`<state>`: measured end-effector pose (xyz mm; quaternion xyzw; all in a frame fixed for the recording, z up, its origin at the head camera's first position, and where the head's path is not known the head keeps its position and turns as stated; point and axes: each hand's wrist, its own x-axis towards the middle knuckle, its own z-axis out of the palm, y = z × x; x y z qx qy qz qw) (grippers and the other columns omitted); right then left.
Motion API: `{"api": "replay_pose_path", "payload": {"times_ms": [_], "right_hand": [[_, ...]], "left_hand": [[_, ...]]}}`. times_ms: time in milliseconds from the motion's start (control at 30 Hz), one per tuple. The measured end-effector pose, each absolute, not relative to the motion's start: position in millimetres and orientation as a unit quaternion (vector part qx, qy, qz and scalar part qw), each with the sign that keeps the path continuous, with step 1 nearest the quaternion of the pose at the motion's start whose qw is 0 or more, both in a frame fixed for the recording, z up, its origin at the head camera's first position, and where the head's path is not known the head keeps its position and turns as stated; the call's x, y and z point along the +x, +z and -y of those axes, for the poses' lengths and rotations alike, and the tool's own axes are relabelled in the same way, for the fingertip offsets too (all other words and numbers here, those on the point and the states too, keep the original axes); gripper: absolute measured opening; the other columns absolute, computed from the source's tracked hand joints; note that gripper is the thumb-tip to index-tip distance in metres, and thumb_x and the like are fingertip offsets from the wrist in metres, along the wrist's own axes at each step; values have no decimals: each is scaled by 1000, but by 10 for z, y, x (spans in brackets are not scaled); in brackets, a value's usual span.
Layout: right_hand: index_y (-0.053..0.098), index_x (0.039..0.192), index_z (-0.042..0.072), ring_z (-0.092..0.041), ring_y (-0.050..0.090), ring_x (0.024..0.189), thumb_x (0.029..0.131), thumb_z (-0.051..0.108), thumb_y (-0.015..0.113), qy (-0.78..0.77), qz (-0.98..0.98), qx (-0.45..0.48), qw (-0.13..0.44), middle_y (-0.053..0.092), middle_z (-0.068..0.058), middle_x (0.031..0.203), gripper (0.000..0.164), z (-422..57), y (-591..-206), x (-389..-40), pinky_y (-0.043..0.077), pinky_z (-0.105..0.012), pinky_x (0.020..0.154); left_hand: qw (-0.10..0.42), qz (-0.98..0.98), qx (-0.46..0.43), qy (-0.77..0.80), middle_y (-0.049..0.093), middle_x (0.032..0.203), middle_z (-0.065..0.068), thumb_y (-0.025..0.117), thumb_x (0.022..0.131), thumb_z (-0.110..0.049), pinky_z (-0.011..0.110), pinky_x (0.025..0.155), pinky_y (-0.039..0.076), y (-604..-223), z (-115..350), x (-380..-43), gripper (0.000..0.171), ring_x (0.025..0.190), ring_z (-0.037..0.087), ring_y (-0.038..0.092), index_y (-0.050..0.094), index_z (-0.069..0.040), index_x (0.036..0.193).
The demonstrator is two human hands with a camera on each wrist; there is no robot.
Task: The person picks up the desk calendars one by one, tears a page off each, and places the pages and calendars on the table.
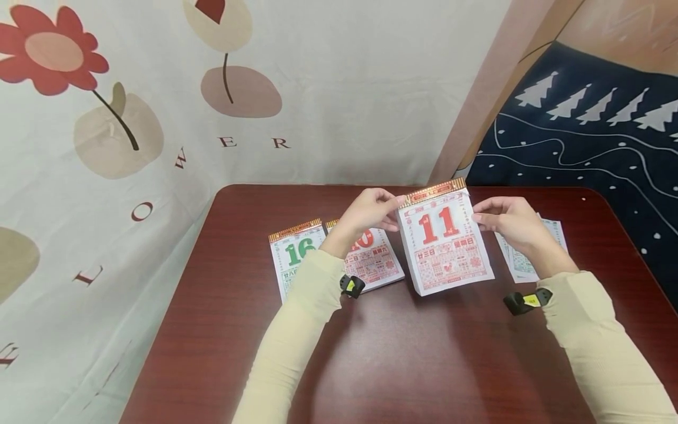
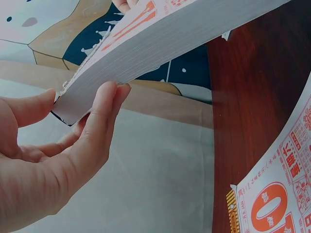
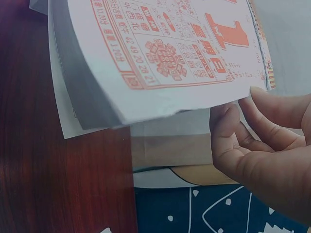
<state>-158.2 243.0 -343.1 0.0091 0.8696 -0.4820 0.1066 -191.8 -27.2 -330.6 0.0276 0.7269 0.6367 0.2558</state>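
A thick tear-off calendar (image 1: 447, 244) with a red 11 and a gold-and-red top band is held tilted above the table. My left hand (image 1: 367, 213) pinches its upper left corner, thumb at the bound edge and fingers underneath. At the upper right side, my right hand (image 1: 512, 225) grips the edge between thumb and curled fingers. The calendar's thick stack of page edges (image 2: 160, 48) faces the left wrist view. Under my left forearm lie a calendar with a red 10 (image 1: 377, 263) and one with a green 16 (image 1: 288, 250), both partly covered.
Loose printed sheets (image 1: 556, 232) lie behind my right hand, partly hidden by it. The dark red table (image 1: 402, 365) ends at the back against a pale flower-print cloth (image 1: 360, 88) and a navy cloth with white trees (image 1: 582, 138).
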Motion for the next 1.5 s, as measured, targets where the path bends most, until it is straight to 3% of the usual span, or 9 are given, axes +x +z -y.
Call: {"api": "replay_pose_path", "payload": {"times_ms": [533,767,1067,1333,1500], "right_hand": [[58,115,-6,-20,59,85,90,22,63,-496,-862,12,106,64,-8,101,38,-2371,-3473,-1621,53,-16,71],[57,118,-2,-22,59,93,90,27,63,-506,-852,23,131,60,-12,112,42,-2359,-3543,-1639,52,-19,81],[66,103,8,-11,66,84,90,11,62,-618,-779,-18,103,67,3,93,14,-2401,-3594,-1618,55,-18,75],[67,100,12,-12,66,84,89,9,63,-646,-754,-19,117,68,0,95,12,-2363,-3614,-1556,55,-21,76],[65,102,12,-13,66,83,88,14,65,-623,-773,-23,120,68,2,95,14,-2302,-3677,-1525,55,-21,76]], "left_hand": [[249,-733,48,631,51,80,10,53,95,-8,42,77,56,-3323,320,-1885,23,64,17,59,51,10,109],[243,-736,43,630,50,83,10,52,95,-8,35,72,58,-3354,340,-1871,21,65,17,59,50,9,107],[224,-730,30,645,50,80,11,52,95,-8,35,70,59,-3392,374,-1862,18,62,18,59,48,9,102],[212,-708,13,673,50,78,12,53,94,-6,43,75,56,-3420,403,-1857,15,59,18,61,47,8,95],[201,-701,9,684,54,74,12,54,94,-4,39,69,58,-3428,426,-1864,13,57,19,62,48,7,91]]}}
